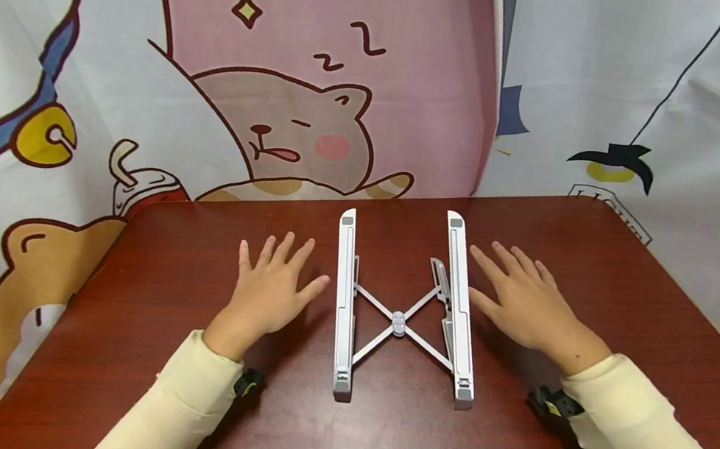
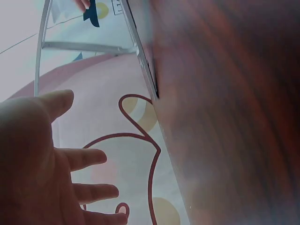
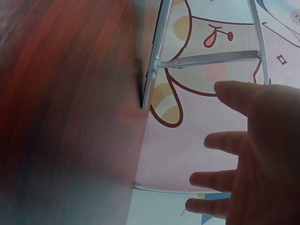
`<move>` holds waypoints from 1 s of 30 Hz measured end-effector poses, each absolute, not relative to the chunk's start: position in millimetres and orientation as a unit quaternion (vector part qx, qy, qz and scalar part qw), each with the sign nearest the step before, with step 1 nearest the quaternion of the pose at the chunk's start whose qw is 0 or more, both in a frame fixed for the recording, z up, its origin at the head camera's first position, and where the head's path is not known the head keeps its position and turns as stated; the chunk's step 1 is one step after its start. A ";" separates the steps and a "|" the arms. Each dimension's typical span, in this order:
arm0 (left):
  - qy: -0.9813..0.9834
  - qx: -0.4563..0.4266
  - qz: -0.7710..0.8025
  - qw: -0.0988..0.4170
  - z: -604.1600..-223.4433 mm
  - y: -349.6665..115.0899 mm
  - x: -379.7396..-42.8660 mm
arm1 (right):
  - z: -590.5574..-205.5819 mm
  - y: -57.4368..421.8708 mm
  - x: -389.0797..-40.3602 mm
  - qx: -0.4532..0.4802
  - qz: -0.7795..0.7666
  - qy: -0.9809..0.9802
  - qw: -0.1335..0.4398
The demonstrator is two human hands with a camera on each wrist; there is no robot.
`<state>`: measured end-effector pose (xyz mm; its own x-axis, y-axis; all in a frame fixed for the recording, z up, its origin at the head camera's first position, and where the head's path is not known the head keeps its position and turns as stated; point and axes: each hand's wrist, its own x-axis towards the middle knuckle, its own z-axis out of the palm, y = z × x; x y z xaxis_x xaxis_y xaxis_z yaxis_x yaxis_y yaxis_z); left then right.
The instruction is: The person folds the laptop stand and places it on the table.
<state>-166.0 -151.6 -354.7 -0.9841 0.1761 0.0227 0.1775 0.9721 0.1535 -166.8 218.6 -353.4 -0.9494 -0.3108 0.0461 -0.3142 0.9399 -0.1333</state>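
Note:
A silver-white folding laptop stand (image 1: 398,324) stands unfolded on the table, its two long rails joined by an X of thin cross bars. To its left is my left hand (image 1: 272,292), fingers spread and straight, the thumb pointing toward the left rail with a gap between. My right hand (image 1: 527,303) hovers to the right of the other rail, fingers extended, thumb close to the rail; whether it touches cannot be told in the head view. Both wrist views show part of the stand (image 2: 89,47) beyond the thumb, apart from it. Neither hand holds anything.
The reddish-brown wooden table (image 1: 395,443) has its back edge just beyond the stand. Behind it hangs a cartoon-printed curtain (image 1: 430,77), with plain white cloth areas at the right. Dark wrist-worn devices (image 1: 556,404) sit under the cream sleeves.

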 end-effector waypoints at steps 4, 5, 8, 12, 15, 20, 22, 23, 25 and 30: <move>-0.993 -0.094 -0.076 0.003 -354.9 -147.8 -165.9 | -351.7 219.1 -165.3 0.160 0.068 -0.985 0.013; -0.992 -0.096 -0.077 0.005 -354.5 -147.0 -165.6 | -351.4 219.2 -164.9 0.160 0.069 -0.985 0.015; -0.991 -0.104 -0.088 0.009 -352.5 -144.0 -163.9 | -351.0 219.3 -164.1 0.163 0.073 -0.984 0.020; -0.985 -0.126 -0.115 0.015 -348.2 -139.3 -159.1 | -351.9 219.0 -164.8 0.176 0.084 -0.980 0.037; -0.981 -0.134 -0.138 0.024 -345.7 -136.9 -155.7 | -352.5 219.1 -165.8 0.188 0.107 -0.975 0.050; -0.976 -0.139 -0.166 0.031 -345.5 -137.3 -153.2 | -348.9 220.5 -167.6 0.206 0.181 -0.962 0.019; -0.974 -0.147 -0.172 0.027 -344.6 -137.4 -153.6 | -346.3 222.1 -167.9 0.211 0.219 -0.953 -0.009; -0.973 -0.152 -0.173 0.023 -343.9 -137.5 -153.7 | -345.1 222.8 -168.0 0.215 0.239 -0.947 -0.023; -0.971 -0.166 -0.174 0.010 -342.6 -137.8 -153.9 | -343.0 223.7 -167.8 0.217 0.271 -0.936 -0.051; -0.961 -0.208 -0.175 -0.044 -342.0 -138.6 -153.5 | -339.7 225.0 -167.1 0.221 0.315 -0.916 -0.111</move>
